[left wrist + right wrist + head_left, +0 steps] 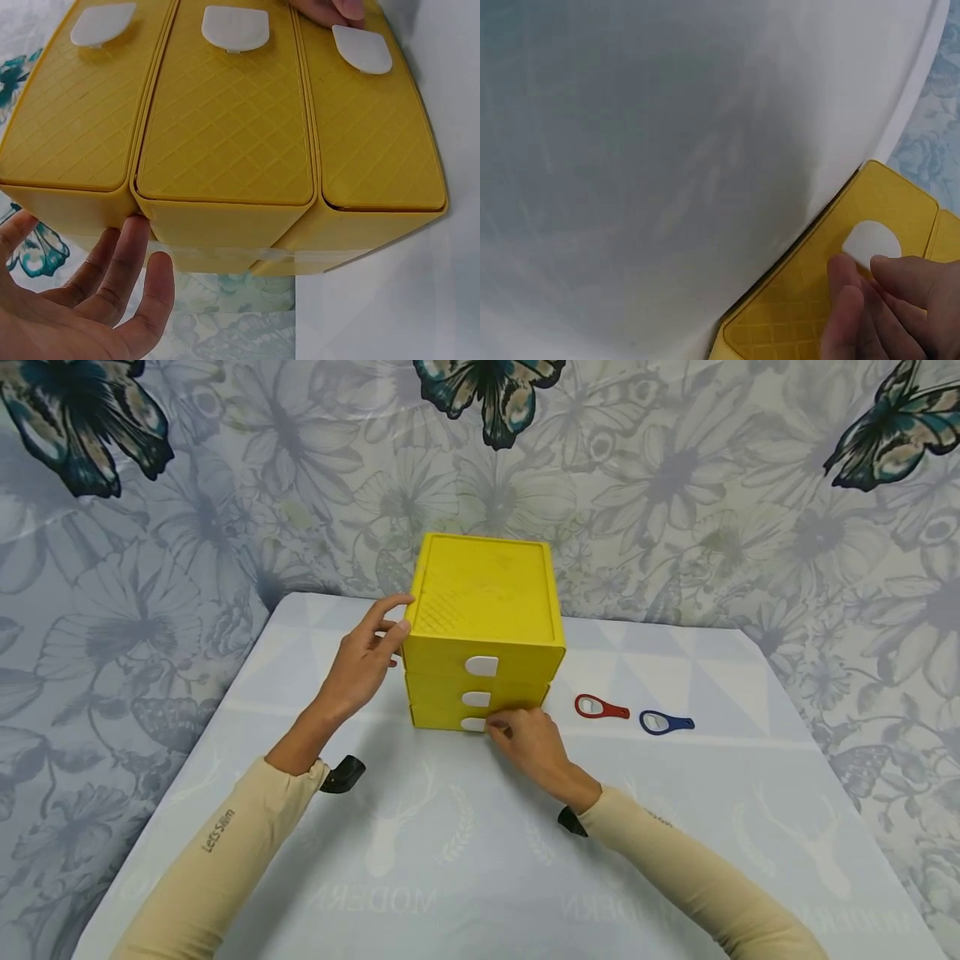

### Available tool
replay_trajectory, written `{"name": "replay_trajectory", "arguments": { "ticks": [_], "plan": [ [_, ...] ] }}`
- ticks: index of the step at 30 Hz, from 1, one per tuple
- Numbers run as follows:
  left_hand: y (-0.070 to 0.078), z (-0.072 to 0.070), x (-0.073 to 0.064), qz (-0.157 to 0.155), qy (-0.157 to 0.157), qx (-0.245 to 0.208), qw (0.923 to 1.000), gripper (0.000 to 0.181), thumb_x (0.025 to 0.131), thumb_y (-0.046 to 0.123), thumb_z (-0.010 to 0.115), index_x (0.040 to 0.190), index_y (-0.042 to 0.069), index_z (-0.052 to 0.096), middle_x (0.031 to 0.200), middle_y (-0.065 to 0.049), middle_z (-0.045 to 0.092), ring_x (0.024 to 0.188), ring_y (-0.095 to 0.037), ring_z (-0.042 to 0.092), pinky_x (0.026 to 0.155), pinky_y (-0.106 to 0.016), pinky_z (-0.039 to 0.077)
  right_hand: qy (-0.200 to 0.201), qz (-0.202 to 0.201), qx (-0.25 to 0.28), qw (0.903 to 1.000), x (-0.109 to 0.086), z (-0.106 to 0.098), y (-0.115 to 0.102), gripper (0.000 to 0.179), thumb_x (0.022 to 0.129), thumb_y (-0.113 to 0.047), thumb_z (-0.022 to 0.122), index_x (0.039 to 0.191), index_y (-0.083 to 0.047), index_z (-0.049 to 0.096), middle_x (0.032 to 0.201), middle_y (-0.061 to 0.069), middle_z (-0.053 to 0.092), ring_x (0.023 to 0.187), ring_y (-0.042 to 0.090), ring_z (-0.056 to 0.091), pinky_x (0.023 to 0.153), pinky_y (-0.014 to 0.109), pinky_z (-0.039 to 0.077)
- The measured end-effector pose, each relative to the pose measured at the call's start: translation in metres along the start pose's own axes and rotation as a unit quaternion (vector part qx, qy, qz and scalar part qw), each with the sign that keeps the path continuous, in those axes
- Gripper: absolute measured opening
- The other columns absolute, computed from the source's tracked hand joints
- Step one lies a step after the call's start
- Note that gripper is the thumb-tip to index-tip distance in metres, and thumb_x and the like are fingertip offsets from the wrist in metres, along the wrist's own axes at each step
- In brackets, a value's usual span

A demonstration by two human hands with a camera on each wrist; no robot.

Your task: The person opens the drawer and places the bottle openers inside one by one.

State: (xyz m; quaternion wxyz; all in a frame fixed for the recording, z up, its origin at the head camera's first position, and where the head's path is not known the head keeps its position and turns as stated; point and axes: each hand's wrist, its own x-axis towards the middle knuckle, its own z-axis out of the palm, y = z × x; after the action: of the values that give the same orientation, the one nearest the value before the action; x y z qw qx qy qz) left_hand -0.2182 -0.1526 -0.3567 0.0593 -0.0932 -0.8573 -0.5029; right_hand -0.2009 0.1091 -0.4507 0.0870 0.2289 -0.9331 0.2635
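A yellow three-drawer box [487, 593] stands upright on the table, its drawers pushed in. Each drawer front carries a white rounded handle. My left hand [362, 664] steadies the box's left side near the top front corner, fingers spread against it; in the left wrist view its fingertips [135, 229] meet the side by the upper drawers. Down at the lowest drawer, my right hand [531, 745] pinches the edge of the white handle [871, 241] between thumb and fingers. That same handle [362, 49] shows beside part of the right hand in the left wrist view.
Right of the box lie a red bottle opener [602, 707] and a blue bottle opener [666, 722]. The pale patterned table [465, 860] reaches back to a flowered wall covering [675, 527] with butterfly decorations. Each wrist bears a black device [343, 774].
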Motion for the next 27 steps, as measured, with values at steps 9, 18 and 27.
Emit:
{"name": "replay_trajectory", "arguments": {
  "ticks": [9, 18, 27],
  "plan": [
    [0.0007, 0.0002, -0.0006, -0.004, -0.002, -0.002, 1.0000, 0.048, 0.106, 0.051, 0.039, 0.152, 0.039, 0.037, 0.132, -0.015, 0.057, 0.100, -0.033, 0.062, 0.090, -0.051, 0.053, 0.011, -0.004, -0.003, 0.9999, -0.0002, 0.0047, 0.0025, 0.009, 0.092, -0.018, 0.073, 0.091, -0.015, 0.082, 0.073, -0.004, 0.073, 0.056, 0.005, 0.053, 0.051, 0.022, 0.044],
    [0.0008, 0.0004, -0.0003, -0.009, -0.008, -0.004, 0.9999, 0.047, 0.106, 0.051, 0.039, 0.152, 0.040, 0.037, 0.131, -0.014, 0.056, 0.100, -0.032, 0.062, 0.091, -0.051, 0.053, 0.017, -0.018, -0.001, 0.9997, -0.0004, 0.0055, 0.0053, 0.012, 0.092, -0.017, 0.071, 0.088, -0.016, 0.082, 0.071, -0.005, 0.073, 0.057, 0.007, 0.057, 0.051, 0.023, 0.046],
    [0.0003, -0.0002, 0.0001, -0.011, -0.011, -0.006, 0.9999, 0.048, 0.106, 0.051, 0.039, 0.152, 0.041, 0.036, 0.132, -0.014, 0.055, 0.102, -0.036, 0.062, 0.091, -0.050, 0.053, 0.024, -0.025, -0.002, 0.9994, -0.0001, 0.0078, 0.0063, 0.014, 0.092, -0.016, 0.071, 0.082, -0.016, 0.081, 0.062, -0.005, 0.067, 0.051, 0.006, 0.049, 0.047, 0.021, 0.040]
  ]
}}
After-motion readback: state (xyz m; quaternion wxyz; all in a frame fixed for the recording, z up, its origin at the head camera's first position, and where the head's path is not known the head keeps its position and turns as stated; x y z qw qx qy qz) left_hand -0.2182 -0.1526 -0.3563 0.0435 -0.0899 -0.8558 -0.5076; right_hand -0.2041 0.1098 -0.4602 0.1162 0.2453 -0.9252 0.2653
